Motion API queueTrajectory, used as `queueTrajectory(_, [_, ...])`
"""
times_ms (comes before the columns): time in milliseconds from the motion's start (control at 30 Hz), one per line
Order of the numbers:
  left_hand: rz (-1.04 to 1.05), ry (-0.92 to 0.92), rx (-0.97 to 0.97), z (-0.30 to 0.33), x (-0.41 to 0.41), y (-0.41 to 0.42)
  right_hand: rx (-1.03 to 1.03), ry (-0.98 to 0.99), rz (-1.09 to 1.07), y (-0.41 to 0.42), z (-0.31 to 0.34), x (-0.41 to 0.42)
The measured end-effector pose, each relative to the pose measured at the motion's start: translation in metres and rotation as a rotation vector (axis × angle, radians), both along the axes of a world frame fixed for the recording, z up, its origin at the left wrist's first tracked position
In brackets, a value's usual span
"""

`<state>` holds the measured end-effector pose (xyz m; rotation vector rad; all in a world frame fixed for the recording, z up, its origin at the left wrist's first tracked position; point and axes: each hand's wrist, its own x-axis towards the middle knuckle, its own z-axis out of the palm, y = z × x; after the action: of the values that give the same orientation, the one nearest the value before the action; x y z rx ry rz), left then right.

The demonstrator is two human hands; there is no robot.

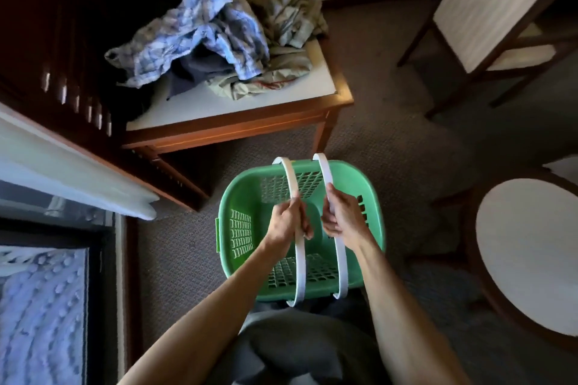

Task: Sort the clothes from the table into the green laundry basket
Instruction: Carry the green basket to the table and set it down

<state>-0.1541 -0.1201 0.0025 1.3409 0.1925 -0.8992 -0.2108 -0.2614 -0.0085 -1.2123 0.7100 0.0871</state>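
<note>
The green laundry basket [240, 191] sits low over the carpet right in front of me, with nothing inside it. Two white handles arch across it. My left hand [286, 222] is closed around the left handle [289, 178] and my right hand [341, 212] around the right handle [323, 172]. Beyond the basket stands a wooden table [237, 128] with a pale top. A heap of clothes lies on it: a blue checked shirt [203, 28], a khaki garment [281, 37] and a dark grey piece [194, 72] underneath.
Dark wooden furniture [47, 40] runs along the left, with a bed edge [40, 306] at lower left. An upholstered chair [488, 9] stands at upper right and a round pale-topped table [525, 247] at right. Grey carpet [391, 122] lies between them.
</note>
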Motion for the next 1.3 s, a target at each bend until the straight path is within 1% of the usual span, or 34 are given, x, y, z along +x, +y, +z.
queueTrajectory(133, [0.040,0.106,0.005,-0.003,-0.006,-0.050,-0.013,0.016,-0.020,-0.044,0.004,-0.005])
queueTrajectory(267, [0.035,0.068,0.006,0.006,-0.010,-0.107,-0.018,0.004,0.003,-0.104,0.006,-0.011])
queueTrajectory(533, [0.074,0.089,0.001,0.014,-0.024,-0.238,-0.050,0.010,0.002,-0.247,0.011,-0.024])
queueTrajectory(733, [0.079,0.094,-0.004,0.014,-0.024,-0.315,-0.090,0.026,-0.001,-0.322,0.016,-0.020])
queueTrajectory(933, [-0.001,0.102,-0.003,0.015,0.000,-0.380,-0.109,0.039,-0.058,-0.385,0.020,-0.005])
queueTrajectory(1033, [-0.030,0.112,-0.008,0.014,0.018,-0.411,-0.087,0.058,-0.099,-0.417,0.020,0.011])
queueTrajectory(1167, [-0.038,0.115,0.016,0.009,0.054,-0.449,-0.062,0.073,-0.119,-0.455,0.018,0.045])
queueTrajectory(1300, [-0.045,0.098,0.053,-0.002,0.098,-0.484,-0.079,0.112,-0.121,-0.488,0.010,0.091])
